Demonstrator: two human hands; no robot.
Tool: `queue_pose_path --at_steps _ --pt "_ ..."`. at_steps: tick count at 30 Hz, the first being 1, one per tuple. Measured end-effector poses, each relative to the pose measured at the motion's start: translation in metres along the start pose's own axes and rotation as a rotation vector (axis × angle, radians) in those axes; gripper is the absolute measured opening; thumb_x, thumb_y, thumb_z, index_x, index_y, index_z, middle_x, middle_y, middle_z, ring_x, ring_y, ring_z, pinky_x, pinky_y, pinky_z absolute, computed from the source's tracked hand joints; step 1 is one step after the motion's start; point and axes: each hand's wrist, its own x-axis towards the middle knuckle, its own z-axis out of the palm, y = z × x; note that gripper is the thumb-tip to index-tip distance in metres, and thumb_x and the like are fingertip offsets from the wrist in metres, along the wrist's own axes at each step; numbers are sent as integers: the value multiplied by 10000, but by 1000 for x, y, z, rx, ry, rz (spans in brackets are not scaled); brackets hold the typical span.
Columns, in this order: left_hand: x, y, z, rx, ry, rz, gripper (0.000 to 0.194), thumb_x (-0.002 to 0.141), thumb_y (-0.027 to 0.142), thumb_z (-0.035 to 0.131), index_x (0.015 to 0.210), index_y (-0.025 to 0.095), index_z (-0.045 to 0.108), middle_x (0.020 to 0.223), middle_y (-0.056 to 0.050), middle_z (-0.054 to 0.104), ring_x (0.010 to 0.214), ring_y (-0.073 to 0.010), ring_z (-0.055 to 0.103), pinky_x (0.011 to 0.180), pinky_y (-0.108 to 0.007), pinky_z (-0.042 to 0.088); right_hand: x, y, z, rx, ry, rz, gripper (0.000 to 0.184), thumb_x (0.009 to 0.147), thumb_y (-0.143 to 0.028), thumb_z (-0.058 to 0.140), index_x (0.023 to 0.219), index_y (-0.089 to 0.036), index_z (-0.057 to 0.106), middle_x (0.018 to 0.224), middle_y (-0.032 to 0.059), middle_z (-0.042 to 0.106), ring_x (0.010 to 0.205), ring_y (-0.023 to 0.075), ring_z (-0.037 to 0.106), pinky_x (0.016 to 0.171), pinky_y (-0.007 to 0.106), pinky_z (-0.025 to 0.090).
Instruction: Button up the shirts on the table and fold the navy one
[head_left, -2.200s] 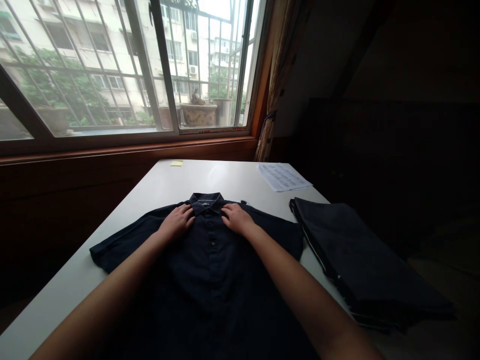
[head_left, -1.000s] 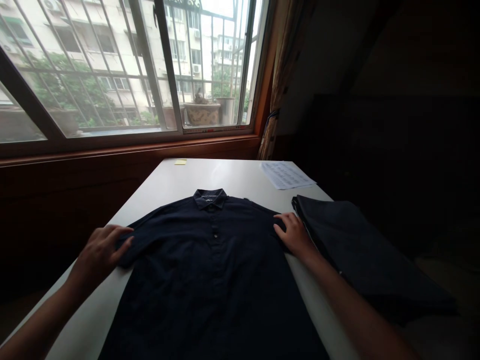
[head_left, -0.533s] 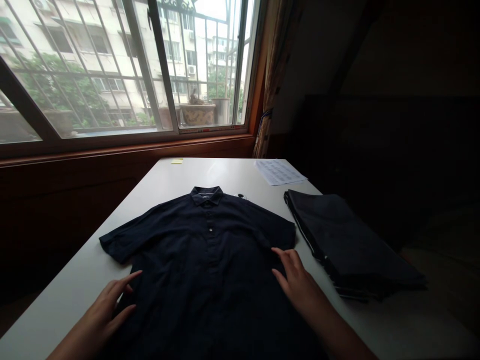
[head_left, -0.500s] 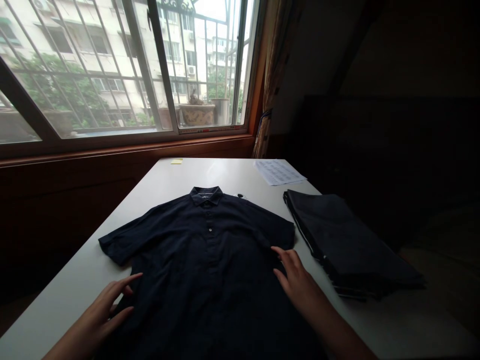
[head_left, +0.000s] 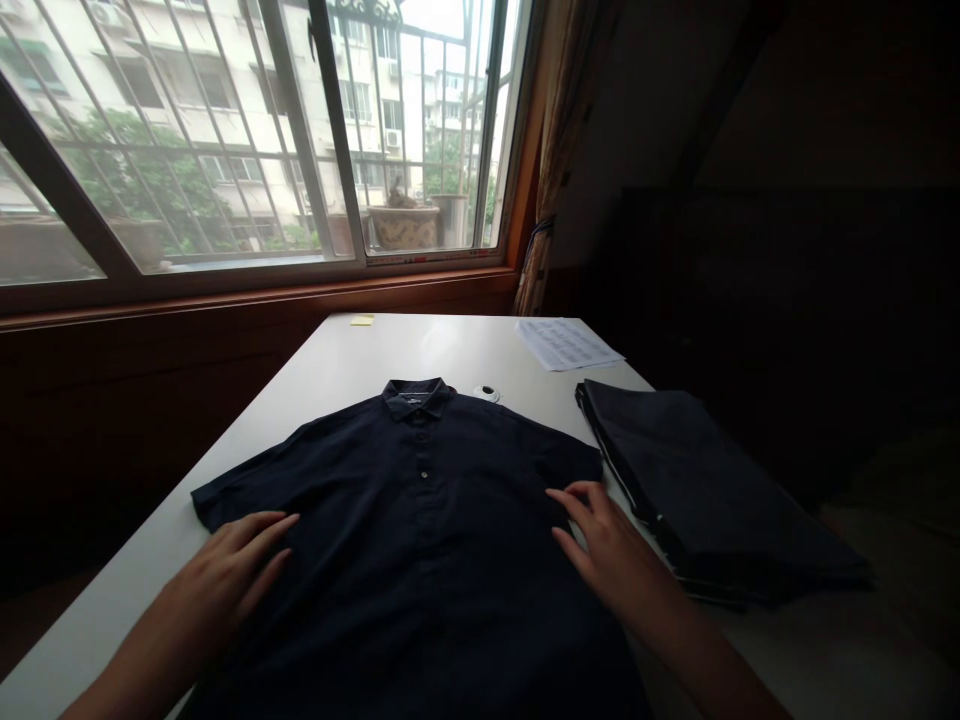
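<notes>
A dark navy short-sleeved shirt with a collar and a buttoned placket lies spread face up, its collar pointing away from me. My left hand is at the shirt's left side just below the sleeve, fingers stretched out over the cloth. Across from it, my right hand is at the right side under the other sleeve, thumb and fingers apart. Both hands are open and appear to rest on the fabric. The shirt's lower part runs into shadow at the bottom of the view.
A stack of dark folded cloth lies on the right of the white table. Beyond the shirt's right shoulder is a small white round item with a dark centre. Printed papers and a yellow note lie at the far edge, below a barred window.
My left hand has moved forward and inward along the shirt's side. The shirt has shifted slightly toward me, uncovering more of the white round item. My right hand stays nearly in place.
</notes>
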Motion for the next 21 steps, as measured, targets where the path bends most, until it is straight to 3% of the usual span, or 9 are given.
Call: queue_pose_path --at_steps 3,7,10,13,21 --pt "31 25 26 80 -51 126 569 933 568 415 1429 312 525 1511 -52 478 1398 -328 426 1136 -531 370 30 -32 12 -47 -45 -113 448 943 -367 494 1379 -277 546 1434 98 497 1310 291 497 1112 458 421" --pt "65 26 54 220 -76 68 705 951 597 362 1517 178 387 1600 -103 297 1483 -370 233 1159 -597 264 64 -55 45 -98 -183 -185 574 977 -491 441 1488 -228 436 1602 95 307 1467 297 289 1192 480 280" --pt "80 -3 52 272 -69 39 684 979 572 307 1552 199 291 1626 -79 218 1504 -330 181 1183 -572 205 78 -44 62 -132 -251 -161 656 986 -587 360 1530 -220 360 1627 95 228 1500 298 202 1207 512 206" --pt "84 -45 40 301 -69 -17 642 984 536 302 1551 237 292 1627 -75 225 1504 -317 193 1176 -569 205 85 -17 64 -159 -245 -130 666 989 -617 302 1547 -253 312 1637 71 191 1512 274 165 1211 519 170" --pt "70 -136 12 274 -3 -219 601 974 451 280 1470 156 451 1539 -140 425 1409 -320 400 1095 -506 367 83 57 55 -248 -192 81 624 1004 -543 305 1538 -223 341 1626 88 231 1497 304 212 1187 505 245"
